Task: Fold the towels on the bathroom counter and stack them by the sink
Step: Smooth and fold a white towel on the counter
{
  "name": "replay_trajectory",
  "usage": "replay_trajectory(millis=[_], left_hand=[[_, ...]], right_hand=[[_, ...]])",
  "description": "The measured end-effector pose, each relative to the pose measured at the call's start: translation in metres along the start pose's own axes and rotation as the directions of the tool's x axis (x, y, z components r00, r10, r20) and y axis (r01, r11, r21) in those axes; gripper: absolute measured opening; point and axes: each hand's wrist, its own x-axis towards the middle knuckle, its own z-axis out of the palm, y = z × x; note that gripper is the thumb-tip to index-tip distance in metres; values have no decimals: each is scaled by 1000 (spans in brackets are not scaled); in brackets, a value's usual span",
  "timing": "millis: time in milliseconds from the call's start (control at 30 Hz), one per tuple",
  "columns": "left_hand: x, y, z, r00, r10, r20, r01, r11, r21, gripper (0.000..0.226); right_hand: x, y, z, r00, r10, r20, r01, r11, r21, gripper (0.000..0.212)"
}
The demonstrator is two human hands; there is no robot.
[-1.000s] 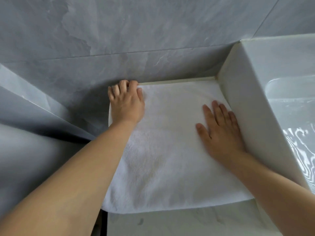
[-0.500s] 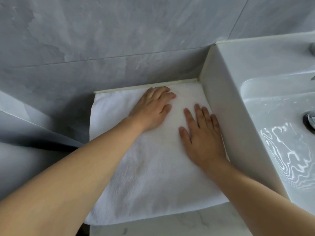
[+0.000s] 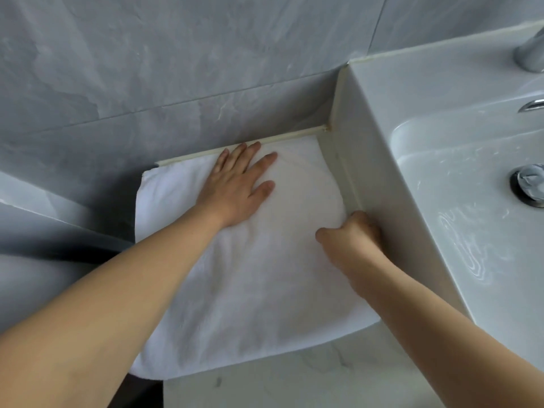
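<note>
A white towel (image 3: 250, 290) lies spread flat on the counter (image 3: 265, 387), filling the space between the grey wall and the side of the sink (image 3: 382, 184). My left hand (image 3: 238, 184) presses flat on the towel's far part, fingers straight and pointing right. My right hand (image 3: 350, 237) sits at the towel's right edge against the sink's side. Its fingers are curled down around that edge and their tips are hidden.
The white basin (image 3: 459, 178) rises above counter level on the right, with a chrome drain (image 3: 528, 184) and a tap (image 3: 530, 54) at the far right. Grey marble tiles (image 3: 176, 69) close off the back. The counter's left edge drops off under the towel.
My right hand has gone from lying flat on the towel to curling at its right edge by the sink. My left hand slid a little further right. The view has shifted right.
</note>
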Motion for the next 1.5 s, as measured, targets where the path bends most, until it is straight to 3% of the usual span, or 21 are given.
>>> replay_trajectory(millis=[133,300,400,500,567,667,733,833,867,933,1000,1067,1133,1200,1367,1500], left_hand=[[-6,-5,-2,999,-35,-25,35,999,1,62],[-4,-5,2,998,-45,-33,45,999,2,60],[-4,-6,3,998,-46,-40,46,999,2,60],[-4,-6,3,998,-47,-37,47,999,6,62],[-3,-6,2,998,-52,-25,53,998,16,65],[-1,-4,0,998,-62,-2,62,997,35,66],[-2,-2,-2,998,-66,7,66,997,38,66],[-3,-3,-2,997,-75,8,75,996,42,66],[-3,-3,-1,997,-76,6,76,996,47,66],[-3,-3,1,997,-76,0,76,996,55,65],[-3,-4,2,997,-71,-11,71,996,50,64],[-3,-5,3,998,-65,-23,66,997,38,64],[-3,-5,4,998,-51,-35,53,998,32,63],[-4,-3,2,997,-39,-71,40,999,14,61],[-29,14,-19,951,-140,-274,141,990,-17,44],[-83,52,-8,947,-267,-179,255,963,-87,60]], right_hand=[[-3,6,-7,993,-69,97,91,963,-254,32],[-16,9,-24,960,-188,208,208,975,-80,9],[-19,8,-28,949,-151,278,150,988,26,17],[-18,16,-28,957,-183,226,219,965,-145,20],[-20,22,-31,948,-268,173,312,890,-331,15],[-29,27,-39,917,-365,161,389,728,-565,32],[-33,25,-38,905,-379,191,406,640,-653,33],[-34,25,-25,879,-405,251,432,457,-778,16],[-32,27,-19,878,-427,217,411,438,-800,25],[-29,23,-9,848,-513,129,400,461,-792,56],[-18,10,8,692,-714,110,544,415,-729,67],[0,-10,27,538,-812,226,712,294,-637,60],[21,-20,43,534,-796,284,752,293,-590,59],[40,-15,51,555,-792,254,724,309,-617,61],[48,-11,55,526,-827,200,717,304,-627,64],[50,-11,54,535,-819,208,704,296,-645,63]])
